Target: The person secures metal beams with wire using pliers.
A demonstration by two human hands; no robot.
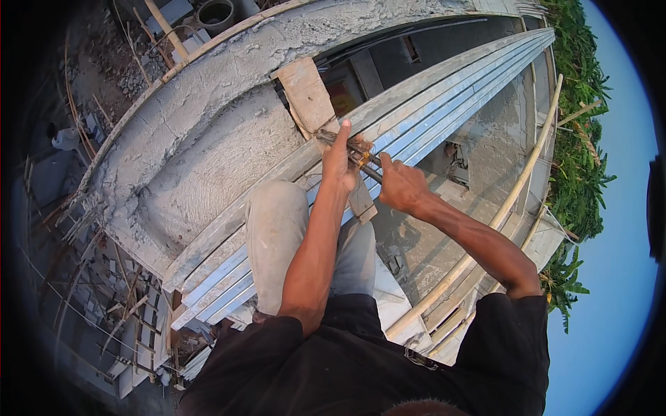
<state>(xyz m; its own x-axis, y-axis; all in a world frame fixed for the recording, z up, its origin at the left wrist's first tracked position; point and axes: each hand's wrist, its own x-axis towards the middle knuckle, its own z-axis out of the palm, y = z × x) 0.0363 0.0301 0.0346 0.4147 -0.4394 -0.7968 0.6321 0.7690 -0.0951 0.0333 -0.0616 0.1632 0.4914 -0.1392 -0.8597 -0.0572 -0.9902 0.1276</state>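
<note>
Over a stack of long silver metal channels point(416, 128), both my hands meet. My left hand point(337, 165), thumb pointing up, is closed around a small bundle of dark wire point(326, 135). In my right hand point(404, 186) are the dark handles of a pair of pincers point(372, 172), which point toward the left hand. The jaws are partly hidden among the wire and fingers. A bit of yellowish material shows between the hands. Beneath them a wooden board point(305, 90) runs crosswise under the channels, and its near end point(362, 201) shows by my knees.
Rough grey concrete point(208, 149) curves along the left, above ground with rubble and bamboo scaffolding point(132, 319). Openings drop to a lower level beyond the channels. Bamboo poles point(517, 187) border the right edge, with green plants point(579, 139) outside. My bent knee point(276, 208) rests against the channels.
</note>
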